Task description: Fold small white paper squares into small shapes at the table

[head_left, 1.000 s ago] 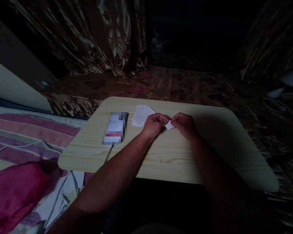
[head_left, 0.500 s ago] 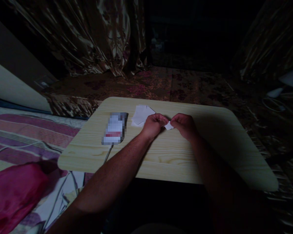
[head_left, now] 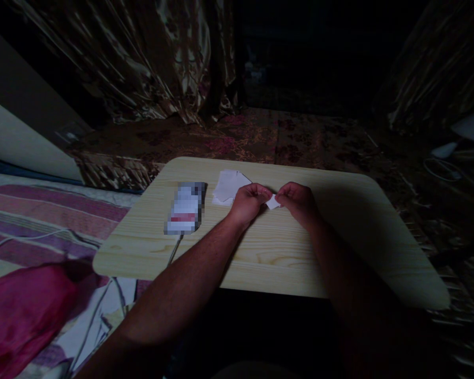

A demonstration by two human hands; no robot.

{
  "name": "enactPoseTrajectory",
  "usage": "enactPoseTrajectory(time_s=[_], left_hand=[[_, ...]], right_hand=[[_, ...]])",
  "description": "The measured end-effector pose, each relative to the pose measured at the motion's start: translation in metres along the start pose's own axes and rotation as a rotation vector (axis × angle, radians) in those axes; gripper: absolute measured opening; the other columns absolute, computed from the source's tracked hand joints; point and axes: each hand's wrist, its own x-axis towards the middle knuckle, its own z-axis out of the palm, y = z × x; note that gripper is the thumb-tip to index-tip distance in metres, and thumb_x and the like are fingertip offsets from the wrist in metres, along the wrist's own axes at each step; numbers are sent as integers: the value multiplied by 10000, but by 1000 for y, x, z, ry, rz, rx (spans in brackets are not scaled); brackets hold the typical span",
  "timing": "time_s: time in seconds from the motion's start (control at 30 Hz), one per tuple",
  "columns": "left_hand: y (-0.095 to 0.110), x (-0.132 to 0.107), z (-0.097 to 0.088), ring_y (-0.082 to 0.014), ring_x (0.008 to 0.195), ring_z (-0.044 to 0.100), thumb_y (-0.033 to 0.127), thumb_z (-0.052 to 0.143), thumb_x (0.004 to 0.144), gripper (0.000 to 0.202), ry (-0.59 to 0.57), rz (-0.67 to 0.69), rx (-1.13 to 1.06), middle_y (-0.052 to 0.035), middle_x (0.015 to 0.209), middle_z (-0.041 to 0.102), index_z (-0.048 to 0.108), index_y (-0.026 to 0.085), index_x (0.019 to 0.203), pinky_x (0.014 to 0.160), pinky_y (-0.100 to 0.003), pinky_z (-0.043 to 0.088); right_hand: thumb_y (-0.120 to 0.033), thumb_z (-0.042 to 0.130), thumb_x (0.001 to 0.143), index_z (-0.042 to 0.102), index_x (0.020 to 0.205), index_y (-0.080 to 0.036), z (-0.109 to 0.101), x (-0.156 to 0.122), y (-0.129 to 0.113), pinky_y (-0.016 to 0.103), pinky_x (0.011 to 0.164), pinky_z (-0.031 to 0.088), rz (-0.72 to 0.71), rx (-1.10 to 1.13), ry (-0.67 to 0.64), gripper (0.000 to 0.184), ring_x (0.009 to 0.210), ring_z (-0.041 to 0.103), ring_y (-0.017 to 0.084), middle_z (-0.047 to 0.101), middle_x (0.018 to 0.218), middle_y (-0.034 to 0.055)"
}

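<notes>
A small piece of white paper (head_left: 274,202) is pinched between my two hands above the wooden table (head_left: 268,258). My left hand (head_left: 249,202) is closed on its left side, thumb against fingers. On the other side my right hand (head_left: 297,201) grips the paper's right edge, also closed. Several white sheets of paper (head_left: 231,185) lie in a loose stack just beyond my left hand, partly covered by it. The fingertips and any folds in the small paper are too dim to make out.
A phone (head_left: 185,208), blurred out, lies left on the table with a cable (head_left: 175,249) running off the near edge. At left is a bed with a striped cover (head_left: 55,210) and a pink cloth (head_left: 27,316). Patterned curtains (head_left: 174,58) hang behind.
Both hands stay in nearly the same place, still holding the small paper. Only slight finger movement shows; the stack and the phone have not moved.
</notes>
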Motion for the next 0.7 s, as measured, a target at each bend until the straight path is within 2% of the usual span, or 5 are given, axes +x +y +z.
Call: enactPoseTrajectory(time_s=[0.37,0.7], left_hand=[[0,-1,0,-97,551,524,225,732,635,123,-13,-2,18,-12,626,631,663,132,678,564,-238,395],[1,0,0,-102,564,531,214,722,626,113,-40,-3,3,-17,630,637,664,128,670,579,-242,400]], right_hand=[[-250,636,672,617,689,-179,0,5,13,244,515,385,-26,3,8,76,518,533,119,607,568,-19],[-261,632,678,627,707,-178,-1,4,10,247,515,393,-14,-34,12,88,509,542,122,611,560,-18]])
